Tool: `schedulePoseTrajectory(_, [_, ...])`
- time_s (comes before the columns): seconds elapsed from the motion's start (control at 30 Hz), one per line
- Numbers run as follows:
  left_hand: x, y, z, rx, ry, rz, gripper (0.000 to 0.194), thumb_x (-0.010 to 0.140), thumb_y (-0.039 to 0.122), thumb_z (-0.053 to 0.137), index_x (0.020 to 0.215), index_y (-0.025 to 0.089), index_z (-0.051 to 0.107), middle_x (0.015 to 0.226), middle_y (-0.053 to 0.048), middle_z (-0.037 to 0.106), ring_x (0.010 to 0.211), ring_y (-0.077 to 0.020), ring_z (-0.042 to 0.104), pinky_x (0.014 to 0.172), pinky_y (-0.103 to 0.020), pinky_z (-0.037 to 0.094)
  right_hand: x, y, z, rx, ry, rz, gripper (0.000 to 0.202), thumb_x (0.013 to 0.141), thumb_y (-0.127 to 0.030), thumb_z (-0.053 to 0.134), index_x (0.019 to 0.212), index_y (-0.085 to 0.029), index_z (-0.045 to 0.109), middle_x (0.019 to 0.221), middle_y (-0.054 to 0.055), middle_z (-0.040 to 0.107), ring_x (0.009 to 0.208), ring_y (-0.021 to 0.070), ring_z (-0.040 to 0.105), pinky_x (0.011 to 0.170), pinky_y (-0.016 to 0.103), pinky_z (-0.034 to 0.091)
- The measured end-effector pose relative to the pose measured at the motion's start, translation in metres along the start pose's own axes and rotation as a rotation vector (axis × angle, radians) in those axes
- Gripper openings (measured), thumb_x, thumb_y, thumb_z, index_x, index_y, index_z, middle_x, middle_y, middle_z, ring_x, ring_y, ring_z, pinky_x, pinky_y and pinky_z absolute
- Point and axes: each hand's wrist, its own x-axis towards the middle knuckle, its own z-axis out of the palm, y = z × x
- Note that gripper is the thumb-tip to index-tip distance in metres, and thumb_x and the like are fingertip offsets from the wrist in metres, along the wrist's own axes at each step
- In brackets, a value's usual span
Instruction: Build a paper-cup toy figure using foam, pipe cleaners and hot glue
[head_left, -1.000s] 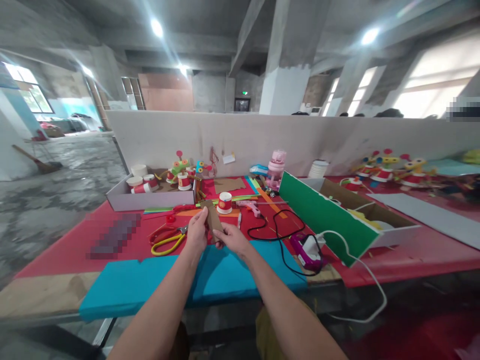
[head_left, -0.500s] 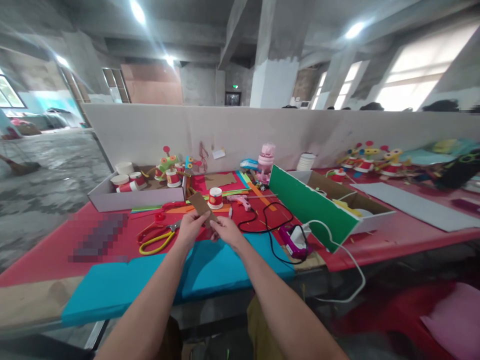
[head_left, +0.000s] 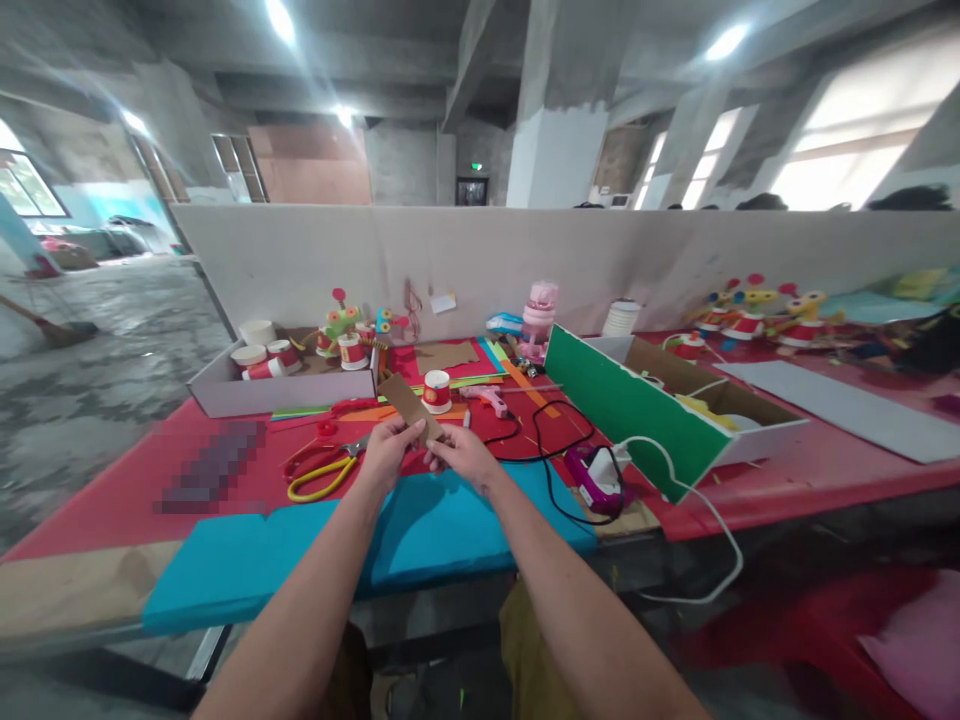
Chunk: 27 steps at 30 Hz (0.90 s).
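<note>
Between both hands I hold a narrow strip of brown cardboard, its far end tilted up to the left. My left hand pinches it with the thumb on top. Its lower end is gripped by my right hand, whose fingers are partly curled out of sight. Just beyond the strip stands a red and white paper cup. A pink glue gun lies to the right of the cup. Yellow-handled pliers rest left of my left hand. Under my wrists is a blue cloth-like cover.
A white box with paper cups stands at the left. On the right are a green-sided cardboard box, a purple power strip and loose cables. A pale partition runs behind the red table.
The view has shifted slightly, so the table things sit a little further right. Both hands keep hold of the cardboard strip, with the right fingers slightly repositioned.
</note>
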Motion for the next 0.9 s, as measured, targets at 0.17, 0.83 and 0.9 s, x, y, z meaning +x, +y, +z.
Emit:
schedulePoseTrajectory(0.17, [0.0007, -0.0026, 0.0001, 0.003, 0.019, 0.027, 0.034, 0.058, 0.040, 0.082, 0.060, 0.013, 0.062, 0.051, 0.001, 0.055, 0.047, -0.0077, 0.046, 0.048, -0.021, 0.034, -0.0018, -0.0020, 0.0015, 0.046, 0.017, 0.052, 0.011, 0.083, -0.026, 0.061, 0.081, -0.016, 0.060, 0.058, -0.003, 0.061, 0.046, 0.0083, 0.054, 0.047, 0.020, 0.045])
schedulePoseTrajectory(0.83, [0.0007, -0.0029, -0.0053, 0.068, -0.097, -0.041, 0.033, 0.059, 0.040, 0.080, 0.059, 0.013, 0.061, 0.049, 0.001, 0.056, 0.044, -0.0084, 0.046, 0.045, -0.021, 0.032, -0.0006, -0.0017, 0.0039, 0.020, 0.007, 0.065, 0.019, 0.090, -0.031, 0.047, 0.079, -0.017, 0.055, 0.058, -0.001, 0.062, 0.046, 0.0090, 0.054, 0.048, 0.020, 0.044])
schedulePoseTrajectory(0.9, [0.0009, -0.0033, -0.0050, 0.118, -0.102, -0.030, 0.031, 0.060, 0.039, 0.079, 0.059, 0.013, 0.061, 0.050, 0.000, 0.056, 0.044, -0.0091, 0.045, 0.045, -0.022, 0.032, 0.0010, -0.0001, 0.0056, -0.018, 0.066, 0.083, 0.018, 0.088, -0.028, 0.046, 0.077, -0.018, 0.054, 0.054, -0.002, 0.059, 0.043, 0.0086, 0.051, 0.045, 0.019, 0.042])
